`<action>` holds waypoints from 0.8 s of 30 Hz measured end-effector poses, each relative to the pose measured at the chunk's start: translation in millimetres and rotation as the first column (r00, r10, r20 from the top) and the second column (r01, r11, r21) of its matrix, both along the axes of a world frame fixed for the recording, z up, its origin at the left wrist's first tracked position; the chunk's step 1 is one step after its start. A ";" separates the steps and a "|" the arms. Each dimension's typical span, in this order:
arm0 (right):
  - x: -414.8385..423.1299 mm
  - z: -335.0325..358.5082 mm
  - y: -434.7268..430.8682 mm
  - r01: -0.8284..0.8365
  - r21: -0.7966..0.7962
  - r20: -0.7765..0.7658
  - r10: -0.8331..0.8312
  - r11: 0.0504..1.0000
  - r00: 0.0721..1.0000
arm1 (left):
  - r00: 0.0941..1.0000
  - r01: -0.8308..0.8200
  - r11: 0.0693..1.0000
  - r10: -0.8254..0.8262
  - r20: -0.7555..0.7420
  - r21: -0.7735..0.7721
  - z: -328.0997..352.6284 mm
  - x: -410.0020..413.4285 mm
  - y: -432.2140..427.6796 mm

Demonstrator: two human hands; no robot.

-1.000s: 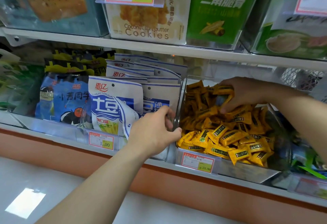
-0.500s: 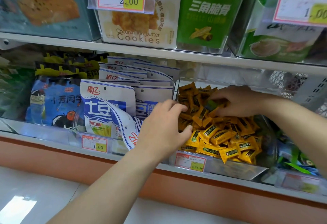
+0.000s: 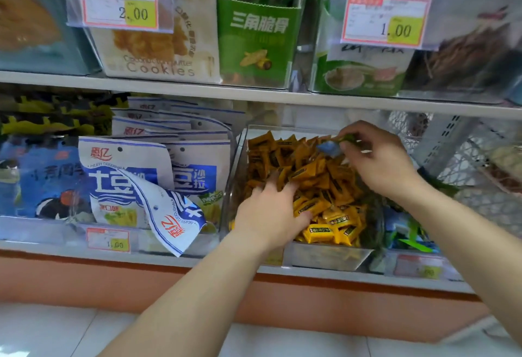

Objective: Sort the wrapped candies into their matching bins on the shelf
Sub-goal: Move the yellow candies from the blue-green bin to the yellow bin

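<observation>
Two hands: both are inside the clear bin point(image 3: 239, 159) on the lower shelf point(image 3: 197, 262).
left hand point(image 3: 268, 211): lies released on the yellow candies point(image 3: 319, 178) at the front left of the bin, fingers spread and fairly straight with their tips among the wrappers, gripping nothing that shows. Half a second ago it hung over the bin's left front wall; it has moved further in.
right hand point(image 3: 377, 159): raised over the back of the pile, thumb and fingertips pinching the blue candy point(image 3: 329, 149). Half a second ago its fingers were down among the yellow wrappers.
blue candy: held in the air, clear of the pile and above the bin's back right part. A scrap of green wrapper shows at the same fingertips; whether it is a second candy I cannot tell.
yellow candies: heaped in the bin, filling most of it.
neighbouring bin point(image 3: 409, 232): just to the right, holding blue and green wrapped pieces, partly hidden by the right forearm.
snack packets point(image 3: 124, 181): white and blue, standing in the compartment to the left, one bent forward over the shelf edge.
price tag point(image 3: 108, 239): below those packets, reading 1.00.
</observation>
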State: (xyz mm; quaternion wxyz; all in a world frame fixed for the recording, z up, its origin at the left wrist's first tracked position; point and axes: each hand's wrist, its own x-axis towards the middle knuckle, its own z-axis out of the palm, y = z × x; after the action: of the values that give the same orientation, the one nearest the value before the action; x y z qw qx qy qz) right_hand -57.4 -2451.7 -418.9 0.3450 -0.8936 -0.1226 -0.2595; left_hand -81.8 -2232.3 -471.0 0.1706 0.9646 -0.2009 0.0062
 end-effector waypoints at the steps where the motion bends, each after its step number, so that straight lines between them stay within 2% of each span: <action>1: -11.8 -1.6 -15.9 0.044 -0.001 0.045 -0.044 0.999 0.998 | 1.000 -0.005 1.000 0.005 0.011 0.010 0.3 -1.0 -6.7; 4: -33.4 -7.7 -54.5 0.242 -0.049 0.061 -0.239 0.969 0.969 | 0.995 -0.072 0.997 0.070 0.065 0.034 -0.1 1.5 -9.6; 5: -39.5 -9.1 -68.1 0.296 -0.070 0.029 -0.294 0.953 0.955 | 0.994 -0.090 0.996 0.088 0.067 0.026 0.9 3.0 -10.5; 7: -49.0 -13.7 -88.1 0.310 -0.128 -0.131 -0.326 0.942 0.936 | 0.992 -0.114 0.994 0.113 0.049 0.004 2.6 6.0 -11.1; 9: -54.5 -17.4 -95.8 0.262 -0.231 -0.283 -0.323 0.937 0.903 | 0.991 -0.123 0.991 0.125 0.038 -0.045 4.1 7.8 -12.1; 11: -53.8 -17.6 -92.2 0.234 -0.282 -0.255 -0.308 0.930 0.917 | 0.992 -0.112 0.985 0.118 0.036 -0.133 4.9 8.6 -14.6; 14: -42.6 -9.8 -67.9 0.186 -0.199 -0.195 -0.225 0.962 0.955 | 0.999 -0.050 0.978 0.053 0.010 -0.202 5.8 8.2 -19.6; 19: 11.7 -5.0 -11.1 0.004 -0.182 -0.242 -0.049 0.983 0.969 | 0.998 0.034 0.998 -0.031 0.060 -0.056 4.6 6.6 -16.7; 22: 53.9 -4.9 23.5 -0.141 -0.304 -0.303 0.045 0.942 0.952 | 0.991 -0.025 0.999 0.028 0.134 -0.021 3.5 7.6 -7.3; 24: 75.9 -8.3 39.9 -0.185 -0.461 -0.461 -0.056 0.868 0.886 | 0.988 -0.099 0.995 0.099 0.115 -0.007 3.2 10.0 -1.5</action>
State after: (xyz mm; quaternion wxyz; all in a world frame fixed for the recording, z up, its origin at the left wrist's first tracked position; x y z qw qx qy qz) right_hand 18.4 -2411.8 -427.3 0.1336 -0.9824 -0.1303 0.0114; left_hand -71.9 -2233.7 -467.7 0.1587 0.9713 -0.1623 0.0706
